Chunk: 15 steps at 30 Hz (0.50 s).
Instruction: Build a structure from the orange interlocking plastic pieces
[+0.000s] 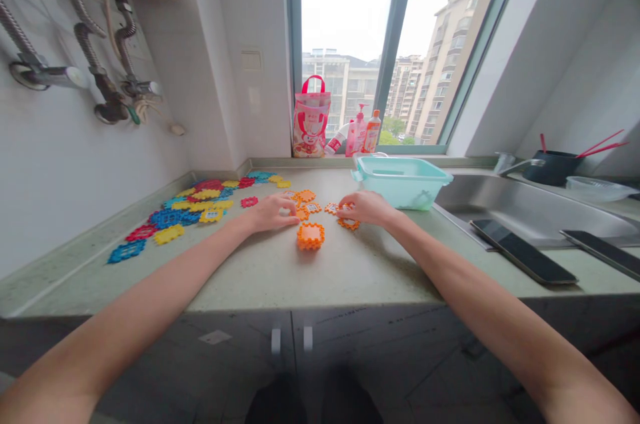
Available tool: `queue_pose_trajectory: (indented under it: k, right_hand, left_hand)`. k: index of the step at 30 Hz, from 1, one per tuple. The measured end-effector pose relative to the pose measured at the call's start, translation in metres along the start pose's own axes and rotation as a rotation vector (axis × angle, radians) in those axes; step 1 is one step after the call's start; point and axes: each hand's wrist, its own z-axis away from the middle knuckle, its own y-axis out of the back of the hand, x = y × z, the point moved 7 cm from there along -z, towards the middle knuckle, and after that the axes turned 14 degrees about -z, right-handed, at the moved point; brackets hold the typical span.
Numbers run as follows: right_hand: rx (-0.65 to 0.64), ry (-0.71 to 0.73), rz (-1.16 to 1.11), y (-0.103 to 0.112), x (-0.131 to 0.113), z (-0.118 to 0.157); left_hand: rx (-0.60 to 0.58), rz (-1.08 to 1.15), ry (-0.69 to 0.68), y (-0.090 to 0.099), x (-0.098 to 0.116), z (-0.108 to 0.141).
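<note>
My left hand [274, 213] rests at the left edge of a group of flat orange pieces [305, 196], its thumb and fingers curved with a gap between them. At the right side of the group, my right hand [367, 207] has its fingers lowered onto orange pieces [349, 223]; whether it grips one is too small to tell. Between and in front of both hands stands an orange block [311, 237] with toothed edges. Many flat blue [127, 251], red [141, 233] and yellow [169, 234] pieces lie overlapping at the left.
A teal basin [400, 177] stands right of my right hand, beside the steel sink [525, 197]. Two dark phones, one nearer [523, 251] and one farther right [605, 252], lie along the sink's front edge. A pink bag [312, 124] and bottles [371, 132] line the windowsill.
</note>
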Motion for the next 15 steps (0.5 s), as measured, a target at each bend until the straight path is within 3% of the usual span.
queue_pose_trajectory:
  k: [6, 11, 15]
  right_hand:
    - [0.050, 0.007, -0.010, 0.004, 0.000, 0.000]
    - [0.169, 0.379, -0.324, -0.006, -0.038, -0.004]
    - [0.023, 0.524, -0.443, -0.034, -0.065, -0.006]
  left_hand:
    - [-0.039, 0.072, 0.147, 0.001, -0.024, 0.014]
    - [-0.025, 0.193, 0.143, -0.010, -0.011, 0.006]
    - [0.013, 0.315, 0.113, -0.019, -0.001, -0.003]
